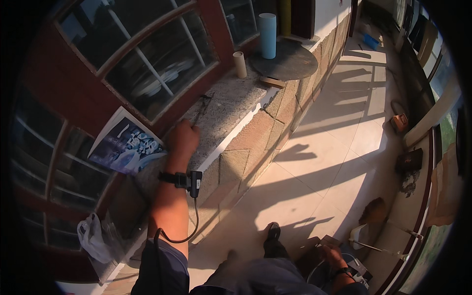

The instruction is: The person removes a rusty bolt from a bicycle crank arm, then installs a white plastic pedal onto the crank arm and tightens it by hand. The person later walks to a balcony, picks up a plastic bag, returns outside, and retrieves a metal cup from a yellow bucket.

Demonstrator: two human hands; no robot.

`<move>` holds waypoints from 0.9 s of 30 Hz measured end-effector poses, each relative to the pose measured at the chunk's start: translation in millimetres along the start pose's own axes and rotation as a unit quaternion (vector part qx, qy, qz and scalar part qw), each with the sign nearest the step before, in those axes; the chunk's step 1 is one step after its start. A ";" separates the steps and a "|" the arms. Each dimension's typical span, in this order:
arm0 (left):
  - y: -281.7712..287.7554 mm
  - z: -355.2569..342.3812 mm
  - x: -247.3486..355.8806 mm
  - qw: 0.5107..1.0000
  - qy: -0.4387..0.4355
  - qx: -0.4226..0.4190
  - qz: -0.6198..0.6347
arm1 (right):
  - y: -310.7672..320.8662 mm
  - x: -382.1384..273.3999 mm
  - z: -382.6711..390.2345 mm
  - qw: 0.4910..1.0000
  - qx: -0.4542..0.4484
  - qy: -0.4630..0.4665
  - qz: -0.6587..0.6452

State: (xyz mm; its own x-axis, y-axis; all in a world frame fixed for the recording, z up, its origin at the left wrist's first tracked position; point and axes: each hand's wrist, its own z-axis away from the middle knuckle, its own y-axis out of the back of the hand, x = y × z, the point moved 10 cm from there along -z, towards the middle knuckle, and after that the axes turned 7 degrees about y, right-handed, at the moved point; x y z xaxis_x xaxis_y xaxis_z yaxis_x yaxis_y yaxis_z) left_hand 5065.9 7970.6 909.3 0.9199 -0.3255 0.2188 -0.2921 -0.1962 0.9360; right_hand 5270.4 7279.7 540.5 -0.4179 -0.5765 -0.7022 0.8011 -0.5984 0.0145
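Stretched out over a rough stone ledge [231, 101], my left hand [184, 139] is closed, its fingers curled under. A thin dark tool [202, 107] lies just beyond the knuckles; whether the fingers grip its end is not plain. Beside this hand a printed booklet [129, 142] leans against the red window frame. Low at the right, my right hand [334, 255] is closed at the edge of a dark brown object [314, 253]. What these fingers hold is hidden. Both wrists wear dark bands, the left one with a small black device and cable.
Farther along the ledge stand a beige tube [239, 65], a light blue cylinder [267, 37] on a dark round board [295, 61], and a small brown block [272, 82]. A plastic bag [93, 238] lies at lower left. Along the right wall are an orange tool [399, 122] and a brush [373, 211].
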 end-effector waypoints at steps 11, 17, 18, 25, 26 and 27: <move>28.3 336.0 -117.3 0.780 0.147 -0.332 0.510 | -298.7 -237.7 10.2 0.924 -0.263 0.220 0.169; 74.5 524.2 -285.7 0.747 0.360 -0.300 0.471 | -560.7 -196.4 166.6 0.655 -0.556 0.301 0.414; 90.6 552.9 -309.6 0.732 0.382 -0.258 0.501 | -596.5 -145.3 176.8 0.590 -0.603 0.270 0.464; 188.1 741.2 -485.5 0.665 0.546 -0.002 0.510 | -777.6 28.4 358.2 0.411 -0.785 0.090 0.454; 197.6 748.9 -496.4 0.626 0.556 0.065 0.542 | -795.4 38.3 371.4 0.385 -0.795 0.105 0.457; 206.6 767.5 -512.3 0.573 0.566 0.156 0.572 | -814.9 57.0 390.7 0.338 -0.808 0.115 0.468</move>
State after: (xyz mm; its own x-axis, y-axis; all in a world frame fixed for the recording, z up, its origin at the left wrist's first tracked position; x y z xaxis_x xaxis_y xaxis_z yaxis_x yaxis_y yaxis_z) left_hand 4333.5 7386.9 779.0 -0.3910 0.3677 0.8437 -0.7438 -0.6662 -0.0544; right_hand 4426.3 7517.1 766.8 0.2383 0.0775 -0.9681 -0.1994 0.9795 0.0293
